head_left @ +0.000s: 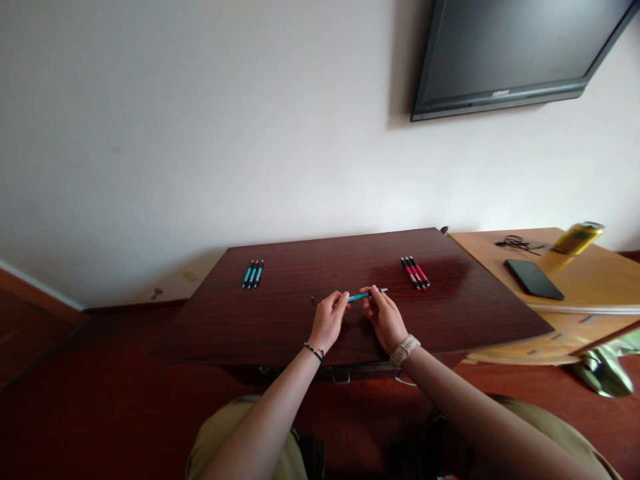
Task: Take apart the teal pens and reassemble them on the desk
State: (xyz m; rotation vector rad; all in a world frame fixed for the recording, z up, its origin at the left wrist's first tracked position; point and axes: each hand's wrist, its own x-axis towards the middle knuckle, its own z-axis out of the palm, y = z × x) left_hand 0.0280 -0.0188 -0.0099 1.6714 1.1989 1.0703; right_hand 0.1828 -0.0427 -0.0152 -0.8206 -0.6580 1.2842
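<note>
Slim blue plastic pen [359, 297] held level just above the dark reddish wooden table [280, 333], near its front middle. Left hand [329, 321] fingers pinched shut on the pen's left end; right hand [384, 319] fingers closed round its right part. Small dark piece [313, 299] lies on table just left of left hand. Three blue pens [253, 274] far left, three red pens [415, 272] far right, well apart. Black phone [534, 279] on adjoining light wooden desk [590, 280].

Home or hotel room: wall-mounted television [510, 53]
</note>
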